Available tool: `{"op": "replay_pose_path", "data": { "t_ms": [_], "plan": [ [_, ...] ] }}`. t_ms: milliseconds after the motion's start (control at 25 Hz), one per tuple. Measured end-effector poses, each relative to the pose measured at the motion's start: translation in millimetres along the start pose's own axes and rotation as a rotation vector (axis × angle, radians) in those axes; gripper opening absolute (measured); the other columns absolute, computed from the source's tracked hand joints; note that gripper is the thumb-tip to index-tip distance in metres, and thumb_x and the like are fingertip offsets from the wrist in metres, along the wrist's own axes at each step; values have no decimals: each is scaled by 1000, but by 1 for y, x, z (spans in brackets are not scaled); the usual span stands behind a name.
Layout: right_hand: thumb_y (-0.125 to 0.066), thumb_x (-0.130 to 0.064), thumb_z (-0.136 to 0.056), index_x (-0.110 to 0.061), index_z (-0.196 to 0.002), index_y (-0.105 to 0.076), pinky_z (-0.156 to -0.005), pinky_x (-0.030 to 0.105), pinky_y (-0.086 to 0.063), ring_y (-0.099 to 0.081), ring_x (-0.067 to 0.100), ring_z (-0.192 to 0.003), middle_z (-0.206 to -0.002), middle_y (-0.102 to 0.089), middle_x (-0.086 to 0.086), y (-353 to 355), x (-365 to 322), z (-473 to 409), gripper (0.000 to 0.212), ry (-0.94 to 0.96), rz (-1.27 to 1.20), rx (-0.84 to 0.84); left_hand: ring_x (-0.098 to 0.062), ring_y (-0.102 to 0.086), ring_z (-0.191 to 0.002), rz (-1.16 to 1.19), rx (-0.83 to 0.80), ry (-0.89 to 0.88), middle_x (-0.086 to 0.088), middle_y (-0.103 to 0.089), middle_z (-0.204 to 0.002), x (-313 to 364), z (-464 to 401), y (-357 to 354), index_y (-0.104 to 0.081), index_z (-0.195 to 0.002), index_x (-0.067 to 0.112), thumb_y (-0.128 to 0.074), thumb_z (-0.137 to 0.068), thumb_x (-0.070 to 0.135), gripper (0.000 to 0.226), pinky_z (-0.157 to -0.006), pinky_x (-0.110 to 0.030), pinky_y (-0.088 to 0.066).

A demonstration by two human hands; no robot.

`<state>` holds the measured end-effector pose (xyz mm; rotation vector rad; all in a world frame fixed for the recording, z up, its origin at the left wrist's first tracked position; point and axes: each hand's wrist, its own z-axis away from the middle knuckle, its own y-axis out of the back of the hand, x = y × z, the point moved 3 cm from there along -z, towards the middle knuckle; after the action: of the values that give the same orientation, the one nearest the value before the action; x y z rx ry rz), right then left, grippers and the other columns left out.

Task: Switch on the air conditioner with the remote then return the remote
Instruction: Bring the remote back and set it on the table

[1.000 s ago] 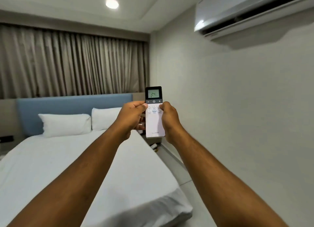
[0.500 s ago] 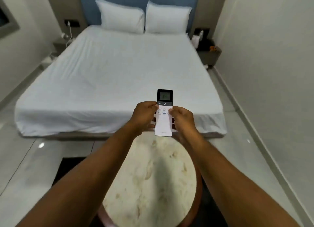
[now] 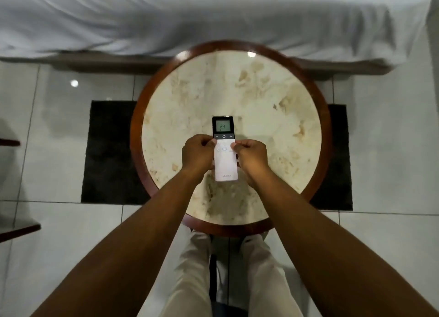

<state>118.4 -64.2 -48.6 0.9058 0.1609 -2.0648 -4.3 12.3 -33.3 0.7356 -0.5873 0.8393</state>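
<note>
Remote [image 3: 225,150]: I count one, white with a dark display end, its long axis running straight away from me, display pointing toward the bed [image 3: 166,22] and reading 24. Two hands clamp it, my left hand [image 3: 198,154] on its left edge and my right hand [image 3: 253,157] on its right edge, thumbs pressed on the button face. I see it over the middle of one round marble-topped table [image 3: 273,107] with a dark wooden rim; I cannot tell whether it touches the top. One dark rug [image 3: 109,155] lies under the table on pale floor tiles [image 3: 59,245]
</note>
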Motion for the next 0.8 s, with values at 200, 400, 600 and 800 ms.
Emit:
{"op": "replay_pose_path", "data": {
  "t_ms": [200,400,600,800],
  "plan": [
    [-65,-6,-86,-4,-98,-72,-84,46,-59,-72,31,-89,-102,-75,17,-11,46,-31,14,-21,34,52,-29,-68,-83,-107,23,6,-6,-72,-91,-53,-31,-21,-67,-82,18,-58,-89,22,12,-76,-52,-58],
    [-64,-10,-88,-5,-96,-74,-82,42,-58,-71,26,-87,-99,-76,13,-13,59,-37,14,39,178,88,-27,-68,-81,-148,7,0,-6,-73,-89,-71,-41,-30,-70,-88,14,-59,-89,22,14,-76,-51,-58],
    [-63,-13,-89,-7,-100,-76,-77,33,-57,-71,22,-85,-100,-77,10,-18,59,-39,18,85,274,127,-26,-69,-79,-191,-3,-53,-7,-74,-90,-76,-46,-29,-72,-93,13,-59,-90,22,16,-74,-48,-58],
    [-61,-13,-91,-5,-105,-74,-77,32,-55,-69,22,-88,-104,-75,12,-18,59,-34,21,115,327,78,-19,-67,-90,-322,-56,-131,-5,-74,-105,-77,-36,-23,-71,-106,16,-57,-92,25,22,-78,-28,-50]
  ]
}}
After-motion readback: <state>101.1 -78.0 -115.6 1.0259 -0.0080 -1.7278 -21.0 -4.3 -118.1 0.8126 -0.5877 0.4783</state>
